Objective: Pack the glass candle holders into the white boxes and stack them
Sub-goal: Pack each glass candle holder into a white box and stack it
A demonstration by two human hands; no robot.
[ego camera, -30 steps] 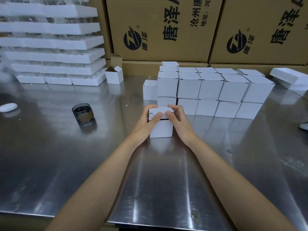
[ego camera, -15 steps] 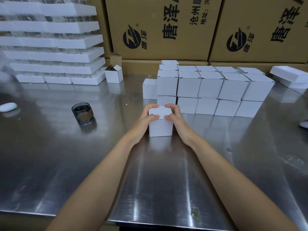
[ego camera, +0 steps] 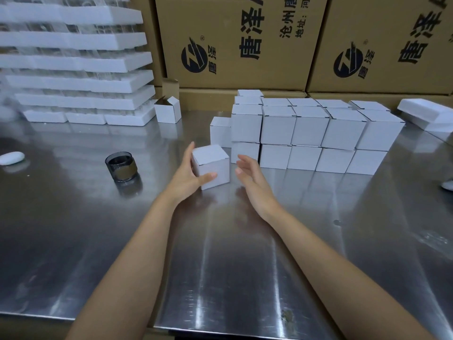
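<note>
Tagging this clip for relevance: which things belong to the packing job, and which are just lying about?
Job: closed white box, gripped by left hand; stacked white boxes; open white box; glass candle holder.
Lying about: white oval object; brown cartons.

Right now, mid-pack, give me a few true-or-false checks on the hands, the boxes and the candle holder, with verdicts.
1. The left hand grips a closed white box. True.
2. The right hand grips that box too. False: it is open and apart from the box.
3. A dark glass candle holder stands unboxed on the table, left of the hands. True.
4. The box beside the foam trays is closed. False: its top flaps stand open by the foam trays.
</note>
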